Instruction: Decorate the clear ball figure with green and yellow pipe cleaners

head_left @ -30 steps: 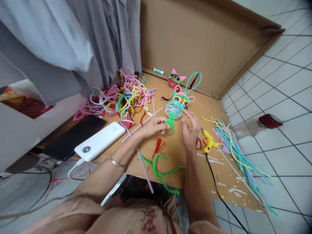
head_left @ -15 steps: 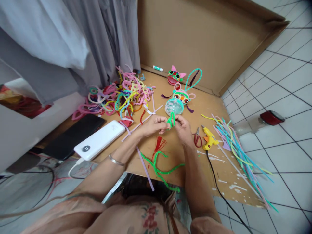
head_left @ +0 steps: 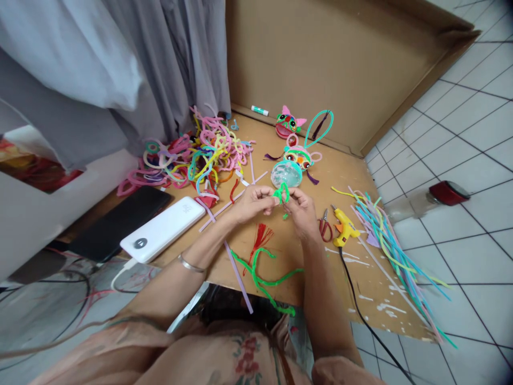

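A looped green pipe cleaner [head_left: 285, 190] is pinched between both hands over the middle of the table. My left hand [head_left: 258, 203] grips its left part, fingers curled. On its right side my right hand [head_left: 300, 208] holds the other part, and a short green end shows below the fingers. Just beyond them sits a clear bowl-like piece with a teal rim [head_left: 286, 175], against a pipe-cleaner animal face [head_left: 298, 156]. Nearer my body lie more green pipe cleaners [head_left: 256, 275] and a red tassel [head_left: 261, 239].
Tangled colourful pipe cleaners [head_left: 216, 149] fill the back left, near a white power bank [head_left: 164, 230] and black phone [head_left: 124, 222]. Right of my hands are red-handled scissors [head_left: 325, 227], a yellow glue gun [head_left: 344, 227] and straight pipe cleaners [head_left: 393, 243]. Cardboard [head_left: 304, 59] stands behind.
The green loop has turned and spread slightly between my fingers, and a short green end now shows beneath them. Both hands have shifted a little.
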`<act>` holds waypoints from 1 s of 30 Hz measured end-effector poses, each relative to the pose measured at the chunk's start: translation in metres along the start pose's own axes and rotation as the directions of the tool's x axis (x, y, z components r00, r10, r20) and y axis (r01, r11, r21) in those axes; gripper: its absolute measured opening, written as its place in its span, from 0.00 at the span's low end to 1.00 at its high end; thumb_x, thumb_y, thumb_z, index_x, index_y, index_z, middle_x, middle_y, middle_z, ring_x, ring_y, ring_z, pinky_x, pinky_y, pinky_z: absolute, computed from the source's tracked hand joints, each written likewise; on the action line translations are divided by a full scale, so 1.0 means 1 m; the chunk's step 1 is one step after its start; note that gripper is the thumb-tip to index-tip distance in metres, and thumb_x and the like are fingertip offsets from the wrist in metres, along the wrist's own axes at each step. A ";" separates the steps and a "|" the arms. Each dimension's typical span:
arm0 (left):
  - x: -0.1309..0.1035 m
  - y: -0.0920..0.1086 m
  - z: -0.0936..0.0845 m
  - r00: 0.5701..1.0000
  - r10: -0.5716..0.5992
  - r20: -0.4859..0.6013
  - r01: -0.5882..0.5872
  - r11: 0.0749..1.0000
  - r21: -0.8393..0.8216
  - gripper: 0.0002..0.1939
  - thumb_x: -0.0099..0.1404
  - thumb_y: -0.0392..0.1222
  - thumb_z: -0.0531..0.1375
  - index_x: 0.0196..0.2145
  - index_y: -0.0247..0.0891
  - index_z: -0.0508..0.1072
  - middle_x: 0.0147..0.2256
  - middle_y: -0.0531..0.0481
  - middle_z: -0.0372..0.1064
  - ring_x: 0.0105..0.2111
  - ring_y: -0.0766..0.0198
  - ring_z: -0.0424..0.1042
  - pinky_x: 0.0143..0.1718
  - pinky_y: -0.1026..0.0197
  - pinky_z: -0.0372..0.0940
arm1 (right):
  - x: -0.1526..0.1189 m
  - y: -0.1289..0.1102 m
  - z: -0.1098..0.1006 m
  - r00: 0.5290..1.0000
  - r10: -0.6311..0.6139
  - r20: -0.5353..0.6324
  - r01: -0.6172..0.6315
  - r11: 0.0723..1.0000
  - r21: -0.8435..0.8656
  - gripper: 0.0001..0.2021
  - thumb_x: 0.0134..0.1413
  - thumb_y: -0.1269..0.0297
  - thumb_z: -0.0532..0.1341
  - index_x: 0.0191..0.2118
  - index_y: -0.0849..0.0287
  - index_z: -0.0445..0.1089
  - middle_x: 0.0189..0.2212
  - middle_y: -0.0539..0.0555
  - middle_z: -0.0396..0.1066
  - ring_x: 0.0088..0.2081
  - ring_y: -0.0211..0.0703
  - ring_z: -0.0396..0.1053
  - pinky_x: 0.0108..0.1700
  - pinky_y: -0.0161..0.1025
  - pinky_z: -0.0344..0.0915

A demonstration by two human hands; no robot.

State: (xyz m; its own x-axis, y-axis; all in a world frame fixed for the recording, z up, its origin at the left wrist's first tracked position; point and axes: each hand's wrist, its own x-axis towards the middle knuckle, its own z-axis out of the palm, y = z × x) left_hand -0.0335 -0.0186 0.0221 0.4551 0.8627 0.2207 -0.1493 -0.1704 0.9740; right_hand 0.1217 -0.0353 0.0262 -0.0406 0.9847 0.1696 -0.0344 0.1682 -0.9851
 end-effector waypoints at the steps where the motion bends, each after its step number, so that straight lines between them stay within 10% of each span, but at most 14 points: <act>1: 0.000 0.000 0.000 1.000 0.003 -0.008 -0.003 1.000 -0.011 0.15 0.55 0.46 0.62 0.19 0.34 0.66 0.16 0.55 0.63 0.17 0.73 0.59 0.23 0.67 0.55 | 0.000 0.000 0.000 1.000 0.000 0.008 0.000 1.000 -0.008 0.16 0.41 0.50 0.69 0.26 0.58 0.70 0.17 0.43 0.58 0.20 0.30 0.50 0.23 0.31 0.49; 9: 0.002 -0.002 0.002 0.998 0.023 -0.059 -0.031 0.990 -0.134 0.19 0.54 0.52 0.66 0.20 0.34 0.66 0.17 0.56 0.62 0.17 0.73 0.60 0.23 0.67 0.58 | -0.003 -0.001 0.000 0.999 0.001 -0.044 -0.001 1.000 0.010 0.14 0.42 0.52 0.68 0.28 0.59 0.72 0.18 0.44 0.62 0.20 0.30 0.50 0.23 0.32 0.48; 17: 0.003 0.001 -0.001 0.997 0.023 -0.079 -0.017 0.996 0.085 0.18 0.56 0.50 0.61 0.18 0.35 0.64 0.16 0.55 0.63 0.17 0.73 0.59 0.22 0.68 0.53 | -0.005 -0.004 -0.002 0.998 0.052 -0.031 -0.050 0.997 0.059 0.12 0.41 0.57 0.66 0.31 0.59 0.76 0.19 0.46 0.61 0.22 0.31 0.51 0.24 0.33 0.49; 30: 0.003 -0.011 -0.010 0.996 -0.017 0.092 0.000 0.982 0.189 0.19 0.59 0.52 0.60 0.21 0.34 0.66 0.17 0.54 0.62 0.19 0.72 0.60 0.22 0.68 0.52 | -0.001 0.000 -0.001 0.997 0.022 -0.070 -0.022 1.000 -0.005 0.10 0.34 0.59 0.70 0.25 0.58 0.75 0.25 0.49 0.73 0.28 0.36 0.65 0.32 0.35 0.62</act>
State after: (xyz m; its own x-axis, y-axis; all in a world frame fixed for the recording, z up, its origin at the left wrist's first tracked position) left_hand -0.0395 -0.0095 0.0110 0.5362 0.8182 0.2075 0.0195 -0.2577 0.9660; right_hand 0.1230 -0.0366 0.0263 0.0282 0.9889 0.1459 -0.0284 0.1467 -0.9888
